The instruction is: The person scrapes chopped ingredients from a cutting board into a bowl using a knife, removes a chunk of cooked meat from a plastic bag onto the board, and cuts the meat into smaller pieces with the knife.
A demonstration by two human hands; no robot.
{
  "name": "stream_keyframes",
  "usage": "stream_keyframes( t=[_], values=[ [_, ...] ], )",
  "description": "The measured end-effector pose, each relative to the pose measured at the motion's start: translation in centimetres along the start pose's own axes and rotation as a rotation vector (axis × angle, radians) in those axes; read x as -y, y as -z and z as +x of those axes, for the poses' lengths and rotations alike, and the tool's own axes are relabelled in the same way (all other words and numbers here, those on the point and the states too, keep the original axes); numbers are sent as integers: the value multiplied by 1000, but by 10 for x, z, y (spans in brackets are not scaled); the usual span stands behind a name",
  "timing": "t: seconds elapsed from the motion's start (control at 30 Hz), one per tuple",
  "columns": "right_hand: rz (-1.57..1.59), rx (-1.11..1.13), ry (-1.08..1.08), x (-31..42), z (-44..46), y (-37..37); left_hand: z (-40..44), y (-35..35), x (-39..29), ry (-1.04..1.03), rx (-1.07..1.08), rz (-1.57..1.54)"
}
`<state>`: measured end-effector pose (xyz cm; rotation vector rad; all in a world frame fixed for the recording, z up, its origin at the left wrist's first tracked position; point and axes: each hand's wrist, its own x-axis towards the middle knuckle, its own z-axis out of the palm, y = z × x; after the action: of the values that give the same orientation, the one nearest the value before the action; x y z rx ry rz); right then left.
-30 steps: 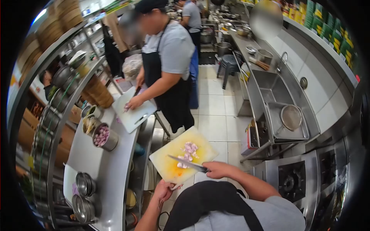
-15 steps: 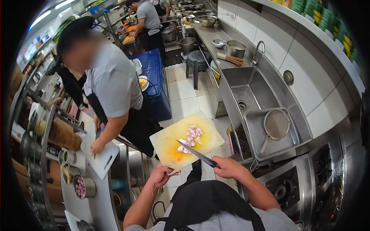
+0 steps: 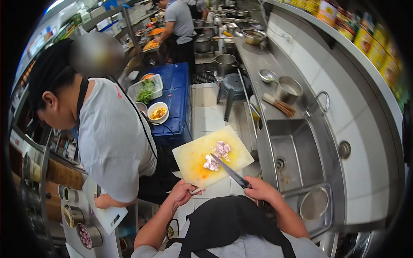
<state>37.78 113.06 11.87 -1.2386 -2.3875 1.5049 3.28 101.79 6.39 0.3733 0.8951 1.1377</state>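
My left hand (image 3: 182, 192) grips the near-left corner of a white cutting board (image 3: 193, 157) stained yellow and orange, held up in the air in front of me. Small pale pink pieces (image 3: 222, 149), perhaps chopped raw meat, lie in a loose pile on it. In my right hand (image 3: 260, 189) is the dark handle of a kitchen knife (image 3: 232, 173). Its blade slants across the board, the tip at the pieces.
At left a co-worker (image 3: 114, 142) bends over another cutting board (image 3: 112, 215), beside a pot of small purplish onions (image 3: 89, 237). A blue chest (image 3: 178, 90) carries a bowl of food (image 3: 158, 112) and greens (image 3: 146, 91). To the right are a sink (image 3: 301, 159) and a strainer (image 3: 314, 204).
My view has turned left and moved forward along the aisle, so the sink and strainer appear lower. The board and knife stay in my hands. The co-worker now fills more of the left side.
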Motion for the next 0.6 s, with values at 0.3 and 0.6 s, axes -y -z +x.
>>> stream_keyframes(
  t=[0.3,0.6],
  values=[
    [29,224,129,-40,204,112,120,22,-42,-112,-207,-127],
    [-18,425,74,-20,441,204,228,18,-95,-320,-463,-285]
  ],
)
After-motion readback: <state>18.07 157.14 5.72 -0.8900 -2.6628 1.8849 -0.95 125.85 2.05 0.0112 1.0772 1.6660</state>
